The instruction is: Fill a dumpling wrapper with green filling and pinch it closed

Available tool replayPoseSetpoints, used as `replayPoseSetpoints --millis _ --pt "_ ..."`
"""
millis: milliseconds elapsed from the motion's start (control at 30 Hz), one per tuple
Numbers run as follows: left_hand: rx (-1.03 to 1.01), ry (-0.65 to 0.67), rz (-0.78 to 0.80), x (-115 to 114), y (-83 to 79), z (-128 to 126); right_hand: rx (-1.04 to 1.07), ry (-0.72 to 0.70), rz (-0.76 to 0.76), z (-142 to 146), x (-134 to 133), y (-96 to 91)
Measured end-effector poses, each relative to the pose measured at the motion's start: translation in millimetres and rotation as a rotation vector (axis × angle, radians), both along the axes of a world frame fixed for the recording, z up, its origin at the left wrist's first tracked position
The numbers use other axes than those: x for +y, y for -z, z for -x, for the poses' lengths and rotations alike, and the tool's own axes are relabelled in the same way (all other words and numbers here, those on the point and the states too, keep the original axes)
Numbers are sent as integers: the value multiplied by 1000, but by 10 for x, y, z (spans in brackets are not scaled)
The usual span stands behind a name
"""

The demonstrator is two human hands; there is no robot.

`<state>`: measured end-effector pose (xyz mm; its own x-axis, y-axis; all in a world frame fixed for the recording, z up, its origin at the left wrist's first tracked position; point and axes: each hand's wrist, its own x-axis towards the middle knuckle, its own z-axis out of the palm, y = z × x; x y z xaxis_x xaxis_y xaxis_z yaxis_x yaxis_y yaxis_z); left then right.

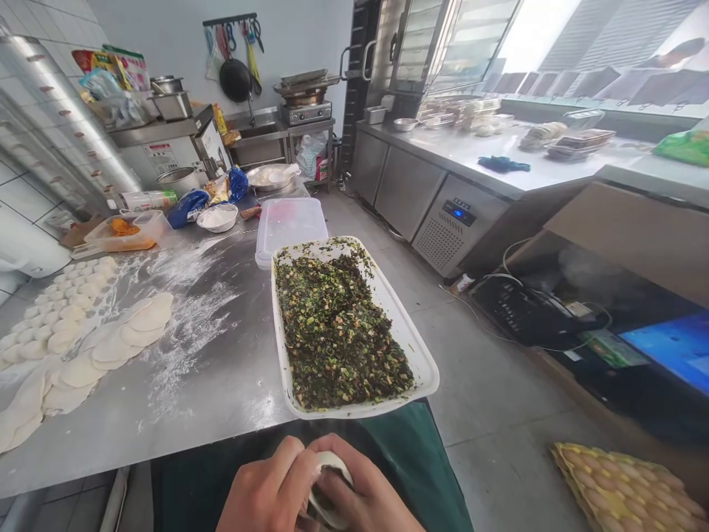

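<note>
Both my hands meet at the bottom edge, below the table's front edge. My left hand [269, 491] and my right hand [368, 499] are closed together around a white dough wrapper [331, 465], pinching it between the fingers. Just beyond them a white rectangular tray [426, 362] of chopped green filling [337, 332] juts over the table's front corner. Flat round dough wrappers [119, 336] lie in overlapping rows on the floured steel table [221, 369] to the left, with several small dough pieces [60, 303] behind them.
A clear lidded container [291, 225] sits behind the tray, with a white bowl [217, 217], blue bags and machines further back. A steel counter [470, 159] runs along the right. An egg carton [625, 491] lies at bottom right; a dark apron covers my lap.
</note>
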<state>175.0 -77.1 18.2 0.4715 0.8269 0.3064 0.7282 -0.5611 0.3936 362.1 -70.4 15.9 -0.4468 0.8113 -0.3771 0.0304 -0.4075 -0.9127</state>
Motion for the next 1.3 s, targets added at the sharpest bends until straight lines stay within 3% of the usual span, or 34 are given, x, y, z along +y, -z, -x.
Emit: replayPoseSetpoints --millis 167,267,367,467,600,733,933,1167,1300 --pt "69 78 -111 24 28 -25 -23 -15 -26 15 39 -59" --pt "45 28 -57 15 36 -51 -140 -80 -11 0 81 -111" --pt "52 59 -150 33 18 -72 -232 -132 -90 -47 131 -147" --pt "84 113 -193 85 -21 -45 -157 -204 -117 -128 156 -151" --pt "-1 81 -8 117 -63 42 160 -104 96 -215 117 -109" --pt "-32 57 34 103 -42 100 321 -38 58 -188 50 -76" --pt "-55 128 38 53 25 99 300 -1 87 -100 -22 19" --pt "88 61 -122 5 25 -35 417 58 222 44 -35 119" --pt "57 -13 -72 -20 44 -80 166 14 114 26 -10 103"
